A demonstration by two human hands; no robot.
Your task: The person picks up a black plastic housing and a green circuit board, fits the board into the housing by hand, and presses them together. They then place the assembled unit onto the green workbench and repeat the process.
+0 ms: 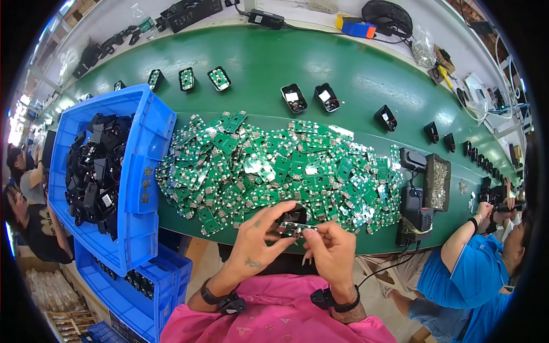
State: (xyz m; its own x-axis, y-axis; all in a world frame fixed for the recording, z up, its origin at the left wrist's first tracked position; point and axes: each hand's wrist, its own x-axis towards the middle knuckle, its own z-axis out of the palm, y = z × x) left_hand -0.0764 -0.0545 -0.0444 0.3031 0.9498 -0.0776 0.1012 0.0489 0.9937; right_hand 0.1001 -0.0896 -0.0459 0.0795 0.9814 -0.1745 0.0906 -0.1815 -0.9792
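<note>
Observed: I see a bright pink, pale-motif cloth garment (280, 314); near its upper edge, two black strapped wrist modules (231, 304); dark tattoo marks (251, 263) on left hand (260, 237).

The held housing (295, 214) looks like smooth black plastic; the circuit board (291, 230) against it has bright metal parts. The heaped circuit boards (280, 166) show glossy green lacquer and shiny metal connectors. The workbench top (257, 68) is smooth and semi-glossy, the upper blue crate (143, 237) slick plastic, the pink garment (274, 306) soft-looking cloth, the bottle (143, 20) clear plastic.
</note>
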